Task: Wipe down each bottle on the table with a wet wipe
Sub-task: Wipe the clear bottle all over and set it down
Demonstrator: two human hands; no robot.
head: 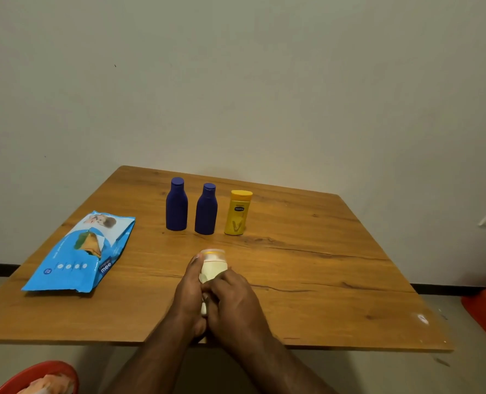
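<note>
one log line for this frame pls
step: wiping cream bottle | left hand: grips bottle | right hand: on bottle, wipe not clearly visible | waiting: two blue bottles, yellow bottle | wipes pack: left

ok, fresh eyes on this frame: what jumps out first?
Both hands meet at the table's near edge: the left hand and right hand wrap a cream bottle tipped away from the person. Behind it stands a row: two dark blue bottles and a yellow Vaseline bottle. A bright blue wet wipe pack lies at the left.
</note>
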